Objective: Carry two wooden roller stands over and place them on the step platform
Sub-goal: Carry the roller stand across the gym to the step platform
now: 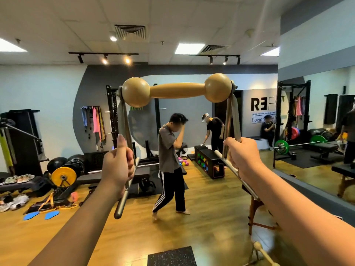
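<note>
Wooden roller stand (176,90) gripped by both hands (118,166) (243,160); second stand seemingly cropped.

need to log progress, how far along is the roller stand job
Nothing looks placed yet. In hand: one roller stand held up in the air, the left hand and right hand each gripping a metal foot bar. A second roller stand sits on the floor at lower right. No step platform can be picked out, so both placements remain.

Bare wood floor (211,217) lies open ahead; a walking person (170,150) blocks the middle.
</note>
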The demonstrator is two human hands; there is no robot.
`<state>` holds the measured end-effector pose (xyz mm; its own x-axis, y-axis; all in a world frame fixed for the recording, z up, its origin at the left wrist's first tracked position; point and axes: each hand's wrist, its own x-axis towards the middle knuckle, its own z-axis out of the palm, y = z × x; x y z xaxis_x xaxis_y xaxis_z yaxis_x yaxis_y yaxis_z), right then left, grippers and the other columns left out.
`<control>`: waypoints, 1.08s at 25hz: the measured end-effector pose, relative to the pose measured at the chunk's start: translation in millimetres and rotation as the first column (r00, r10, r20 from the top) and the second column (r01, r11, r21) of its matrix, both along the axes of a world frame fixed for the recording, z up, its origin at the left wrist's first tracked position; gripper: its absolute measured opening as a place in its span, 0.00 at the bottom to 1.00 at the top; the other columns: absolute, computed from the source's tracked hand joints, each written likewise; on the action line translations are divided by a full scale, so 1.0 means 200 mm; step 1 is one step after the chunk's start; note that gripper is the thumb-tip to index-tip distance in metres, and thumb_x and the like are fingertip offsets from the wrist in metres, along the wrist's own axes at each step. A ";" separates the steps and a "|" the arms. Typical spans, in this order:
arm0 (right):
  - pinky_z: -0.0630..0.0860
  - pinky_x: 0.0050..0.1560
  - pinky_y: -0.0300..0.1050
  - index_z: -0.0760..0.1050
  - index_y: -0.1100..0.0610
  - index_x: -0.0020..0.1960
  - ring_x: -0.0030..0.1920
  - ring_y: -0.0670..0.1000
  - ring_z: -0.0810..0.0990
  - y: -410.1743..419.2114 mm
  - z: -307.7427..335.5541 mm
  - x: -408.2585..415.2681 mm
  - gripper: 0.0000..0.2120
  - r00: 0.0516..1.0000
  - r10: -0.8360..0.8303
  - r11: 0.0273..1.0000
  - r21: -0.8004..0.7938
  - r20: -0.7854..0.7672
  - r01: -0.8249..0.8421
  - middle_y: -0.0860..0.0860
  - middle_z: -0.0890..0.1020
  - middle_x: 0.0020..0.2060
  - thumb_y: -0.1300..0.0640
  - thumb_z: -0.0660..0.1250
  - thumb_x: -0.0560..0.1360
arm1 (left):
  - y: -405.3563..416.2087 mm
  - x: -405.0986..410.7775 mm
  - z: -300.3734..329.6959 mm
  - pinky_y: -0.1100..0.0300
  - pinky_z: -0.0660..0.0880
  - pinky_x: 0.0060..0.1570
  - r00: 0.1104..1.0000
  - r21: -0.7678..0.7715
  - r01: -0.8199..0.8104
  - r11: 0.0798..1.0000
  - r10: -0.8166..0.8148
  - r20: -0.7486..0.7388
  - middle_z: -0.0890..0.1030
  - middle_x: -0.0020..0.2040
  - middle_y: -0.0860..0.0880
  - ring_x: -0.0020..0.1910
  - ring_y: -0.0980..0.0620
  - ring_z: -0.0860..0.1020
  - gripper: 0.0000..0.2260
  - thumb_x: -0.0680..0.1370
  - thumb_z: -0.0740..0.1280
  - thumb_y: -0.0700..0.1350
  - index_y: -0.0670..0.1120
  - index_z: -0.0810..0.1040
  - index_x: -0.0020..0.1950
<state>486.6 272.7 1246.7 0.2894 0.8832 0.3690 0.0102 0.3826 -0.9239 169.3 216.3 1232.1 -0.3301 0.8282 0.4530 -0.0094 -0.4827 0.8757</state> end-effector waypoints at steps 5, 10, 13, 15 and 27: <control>0.57 0.25 0.44 0.70 0.57 0.37 0.25 0.51 0.61 0.31 -0.05 0.01 0.11 0.999 -0.048 0.998 -0.028 0.012 0.049 0.49 0.64 0.23 0.60 0.66 0.78 | 0.37 0.00 -0.05 0.65 0.58 0.20 1.000 0.002 0.027 1.000 -0.027 0.004 0.64 0.24 0.53 0.20 0.55 0.60 0.29 0.76 0.59 0.75 0.52 0.72 0.28; 0.56 0.24 0.41 0.68 0.55 0.35 0.24 0.49 0.59 0.67 -0.07 -0.01 0.14 0.997 -0.083 0.995 -0.051 -0.010 0.082 0.51 0.63 0.25 0.61 0.67 0.78 | 0.80 -0.01 -0.08 0.65 0.59 0.19 0.999 -0.023 0.047 0.999 -0.046 0.014 0.65 0.23 0.52 0.19 0.54 0.61 0.29 0.77 0.59 0.74 0.52 0.71 0.28; 0.56 0.22 0.39 0.71 0.58 0.38 0.23 0.48 0.59 0.91 -0.08 0.00 0.10 0.995 -0.098 0.993 -0.065 -0.020 0.096 0.51 0.64 0.25 0.62 0.66 0.78 | 1.08 0.01 -0.08 0.66 0.58 0.20 0.999 -0.043 0.039 0.998 -0.038 0.025 0.64 0.23 0.52 0.19 0.54 0.60 0.29 0.76 0.59 0.73 0.51 0.70 0.30; 0.56 0.21 0.38 0.71 0.57 0.38 0.23 0.49 0.60 1.08 -0.10 0.01 0.10 0.992 -0.122 0.990 -0.079 -0.016 0.120 0.52 0.64 0.26 0.62 0.66 0.77 | 1.25 0.02 -0.10 0.66 0.56 0.20 0.998 -0.064 0.051 0.997 -0.049 0.045 0.63 0.23 0.52 0.19 0.54 0.59 0.28 0.77 0.59 0.73 0.51 0.70 0.30; 0.58 0.23 0.40 0.69 0.54 0.34 0.25 0.49 0.62 2.31 -0.20 0.10 0.13 0.999 0.037 0.999 -0.036 0.030 -0.035 0.49 0.66 0.23 0.61 0.67 0.75 | 2.22 0.17 -0.23 0.66 0.57 0.18 0.988 -0.076 -0.130 0.989 0.136 0.075 0.63 0.22 0.53 0.17 0.54 0.60 0.30 0.75 0.58 0.75 0.52 0.68 0.26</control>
